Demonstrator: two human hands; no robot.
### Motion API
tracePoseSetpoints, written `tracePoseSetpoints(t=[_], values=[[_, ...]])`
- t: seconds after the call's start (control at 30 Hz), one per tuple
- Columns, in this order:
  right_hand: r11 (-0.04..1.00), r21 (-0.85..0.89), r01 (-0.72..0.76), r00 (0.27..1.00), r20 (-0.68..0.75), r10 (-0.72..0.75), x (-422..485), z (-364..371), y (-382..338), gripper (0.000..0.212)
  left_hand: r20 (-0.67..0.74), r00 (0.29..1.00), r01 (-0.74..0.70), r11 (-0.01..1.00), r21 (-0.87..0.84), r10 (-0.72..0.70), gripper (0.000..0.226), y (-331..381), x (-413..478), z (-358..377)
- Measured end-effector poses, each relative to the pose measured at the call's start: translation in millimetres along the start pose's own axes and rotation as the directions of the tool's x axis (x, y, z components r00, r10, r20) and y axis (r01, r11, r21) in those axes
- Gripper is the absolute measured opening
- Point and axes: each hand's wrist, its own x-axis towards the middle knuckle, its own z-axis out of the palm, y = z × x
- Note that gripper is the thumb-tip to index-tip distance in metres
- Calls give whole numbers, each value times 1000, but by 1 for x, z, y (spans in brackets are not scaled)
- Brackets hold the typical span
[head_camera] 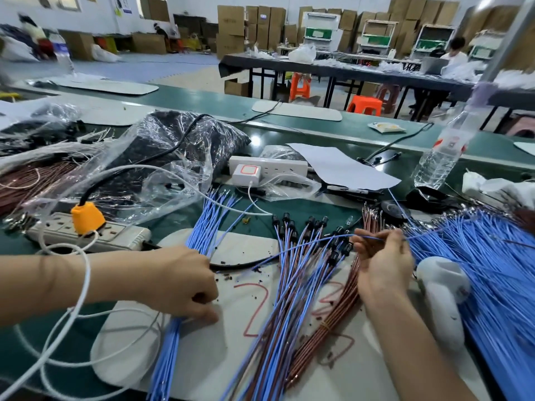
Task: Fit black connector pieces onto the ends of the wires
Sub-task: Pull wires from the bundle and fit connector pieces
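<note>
Wires (170, 342) were gripped steady by the left hand (182, 285), and one wire (304, 244) was pinched by the right hand (385, 264), presumably for fitting.

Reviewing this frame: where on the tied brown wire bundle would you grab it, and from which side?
Grip the brown wire bundle at its tie, where the strands are pulled tight; further up they spread. Come from above, fingers across its width, as it lies flat on the white board. Probably approach from its left: the right hand and forearm sit along its right side.
</note>
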Motion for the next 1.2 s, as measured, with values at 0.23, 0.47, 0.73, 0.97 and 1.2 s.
tracePoseSetpoints(t=[0.23,0.47,0.73,0.97,1.2], values=[[992,-110,-61,998,4,62,2,-5,3,34,-201,955,197,974,-115,-217,66,0,23,-18],[997,10,-75,997,9,75,5,-4,-5,34,-427,855,217,950,-223,-296,20,34,90,-14],[993,-42,-111,994,-1,111,5,-7,-6,27,-580,677,88,832,-547,-453,10,44,92,11],[970,72,-232,970,87,226,6,-5,-3,27,-609,670,-20,809,-587,-425,6,32,89,14],[962,-247,-112,845,486,223,-20,8,16,21,-747,554,-168,830,-532,-367,33,40,86,10]])
